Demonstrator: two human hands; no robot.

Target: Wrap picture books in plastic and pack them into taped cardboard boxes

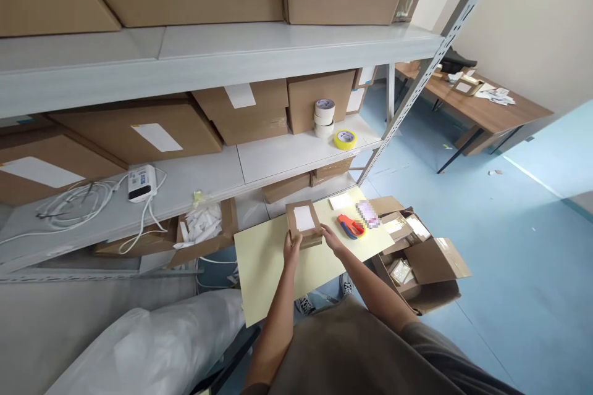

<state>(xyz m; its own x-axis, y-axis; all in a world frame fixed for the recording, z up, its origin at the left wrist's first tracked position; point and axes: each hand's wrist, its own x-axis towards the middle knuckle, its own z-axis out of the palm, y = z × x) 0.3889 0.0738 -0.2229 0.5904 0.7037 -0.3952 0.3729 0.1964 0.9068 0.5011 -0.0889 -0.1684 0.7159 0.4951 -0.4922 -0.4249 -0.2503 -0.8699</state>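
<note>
Our left hand (291, 249) grips the near left corner of a small cardboard box (306, 237), thumb over the top; our right hand (332, 239) is partly open, its fingers at the near right corner, and how firmly they press we cannot tell. The box is at the middle of the pale yellow table (257, 271), resting on it or just above. Its top looks closed and bears a white label (304, 218), so we judge that much done; whether its seams are taped, or sealing is left, we cannot make out. To its right we have a red-and-blue tape dispenser (351, 226) lying unheld, with a white card (340, 201) and a blurred pinkish object (368, 214) behind it. Beside the table, an open carton (440, 259) has its flaps spread. Farther off, a yellow tape roll (344, 139) lies on the shelf (278, 163).
</note>
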